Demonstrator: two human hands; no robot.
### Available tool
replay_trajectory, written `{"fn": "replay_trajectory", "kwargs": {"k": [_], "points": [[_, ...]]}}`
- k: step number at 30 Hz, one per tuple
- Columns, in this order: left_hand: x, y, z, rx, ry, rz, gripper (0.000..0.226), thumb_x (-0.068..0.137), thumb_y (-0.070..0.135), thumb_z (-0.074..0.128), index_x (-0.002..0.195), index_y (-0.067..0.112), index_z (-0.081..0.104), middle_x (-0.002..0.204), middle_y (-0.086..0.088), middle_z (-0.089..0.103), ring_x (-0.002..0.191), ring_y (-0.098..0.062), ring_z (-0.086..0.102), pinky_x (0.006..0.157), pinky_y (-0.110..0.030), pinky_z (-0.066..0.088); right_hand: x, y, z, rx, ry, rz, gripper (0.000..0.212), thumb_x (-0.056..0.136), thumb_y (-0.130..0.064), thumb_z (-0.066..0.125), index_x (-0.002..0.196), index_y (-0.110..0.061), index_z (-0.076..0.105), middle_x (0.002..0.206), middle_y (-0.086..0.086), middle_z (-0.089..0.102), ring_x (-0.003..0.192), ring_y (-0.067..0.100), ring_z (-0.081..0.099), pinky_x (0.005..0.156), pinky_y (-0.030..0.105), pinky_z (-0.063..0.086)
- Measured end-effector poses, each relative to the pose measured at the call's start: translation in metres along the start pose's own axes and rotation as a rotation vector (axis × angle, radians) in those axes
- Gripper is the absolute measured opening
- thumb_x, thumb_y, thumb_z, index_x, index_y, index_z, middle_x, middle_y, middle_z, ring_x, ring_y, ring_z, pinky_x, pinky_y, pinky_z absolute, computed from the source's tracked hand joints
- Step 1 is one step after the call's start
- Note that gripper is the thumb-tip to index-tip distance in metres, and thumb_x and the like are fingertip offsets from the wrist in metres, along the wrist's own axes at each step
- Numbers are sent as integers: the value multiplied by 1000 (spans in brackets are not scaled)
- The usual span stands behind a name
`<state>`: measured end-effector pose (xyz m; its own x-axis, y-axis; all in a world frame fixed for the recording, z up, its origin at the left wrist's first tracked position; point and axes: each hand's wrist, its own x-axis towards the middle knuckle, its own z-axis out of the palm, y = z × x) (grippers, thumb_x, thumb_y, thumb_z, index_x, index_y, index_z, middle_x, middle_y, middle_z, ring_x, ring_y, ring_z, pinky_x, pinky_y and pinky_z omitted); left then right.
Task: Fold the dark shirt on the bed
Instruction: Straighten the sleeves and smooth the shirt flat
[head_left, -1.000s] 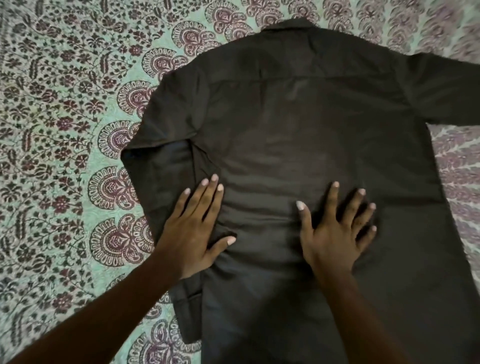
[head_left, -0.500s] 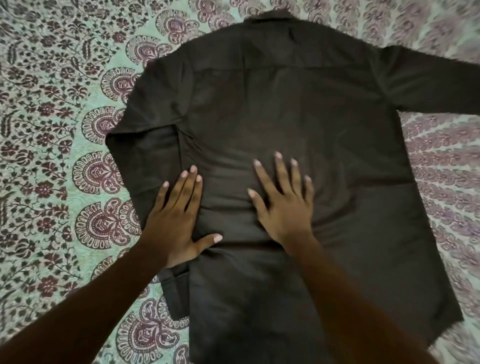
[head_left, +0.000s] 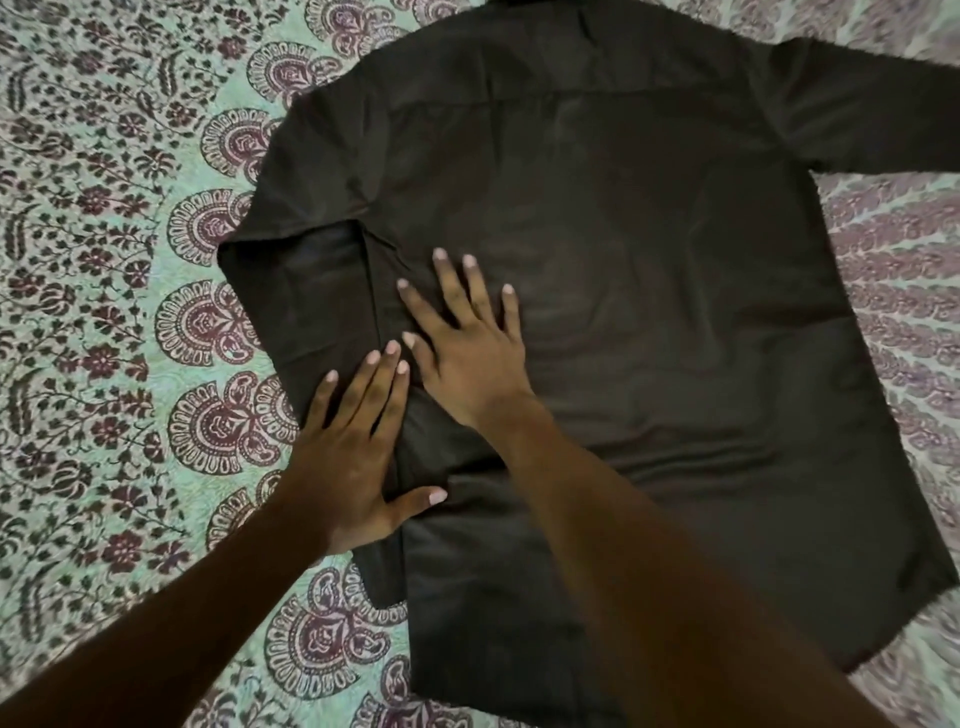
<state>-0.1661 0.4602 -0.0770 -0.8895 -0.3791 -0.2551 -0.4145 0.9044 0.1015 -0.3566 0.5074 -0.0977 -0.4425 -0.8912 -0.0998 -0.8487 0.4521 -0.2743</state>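
Now: shirt (head_left: 649, 322) back-up, spread flat on bed (head_left: 93, 249). Left hand (head_left: 348, 462) and right hand (head_left: 467, 364) both flat, fingers straight, pressing the folded left side. Cloth looks light, limp, prone to creasing. Likely best taken by outstretched sleeve (head_left: 857, 119) near shoulder, pinched, not dragged.

The dark shirt (head_left: 649, 312) runs off frame at its sleeve (head_left: 883, 119) (right edge).

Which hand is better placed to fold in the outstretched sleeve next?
Right, probably. The right hand lies flat nearer the middle of the shirt, on the side of the outstretched sleeve; the left hand presses the folded sleeve at the opposite edge.
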Motion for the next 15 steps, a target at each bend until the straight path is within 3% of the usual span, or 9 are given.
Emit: {"fn": "replay_trajectory", "kwargs": {"k": [3,7,11,13,15], "points": [[0,-1,-1,-3,-25,3,126,81,94,35,166,5,8,176,-11,-4,163,-27,0,127,-58,17,-39,31,1,-69,20,66,62,102,-67,31,161,-52,18,175,-6,1,162,26,0,125,59,12],[2,2,-4,-4,-33,5,127,80,92,38,166,3,9,176,-14,-6,163,-29,-2,128,-58,15,-142,96,-28,-104,34,476,71,95,-79,25,159,-57,5,175,-11,-4,162,25,0,126,61,13],[2,23,-4,-18,12,84,110,92,81,36,165,3,13,175,-14,-6,163,-28,-2,130,-54,14,-181,113,-35,30,52,857,75,92,-82,14,160,-55,1,175,-1,-9,160,34,-8,123,69,6],[-1,44,2,-42,2,173,103,96,78,32,166,6,10,176,-14,-6,163,-27,-3,130,-53,14,-169,100,-29,-2,118,785,72,96,-76,16,163,-48,10,175,0,-9,160,33,-8,124,68,4],[-8,59,8,-39,-30,202,103,96,78,33,167,9,4,175,-16,-11,163,-29,-6,131,-51,12,-140,78,-22,-11,94,535,66,100,-68,21,162,-47,15,175,-3,-7,161,29,-8,125,62,3]]}}
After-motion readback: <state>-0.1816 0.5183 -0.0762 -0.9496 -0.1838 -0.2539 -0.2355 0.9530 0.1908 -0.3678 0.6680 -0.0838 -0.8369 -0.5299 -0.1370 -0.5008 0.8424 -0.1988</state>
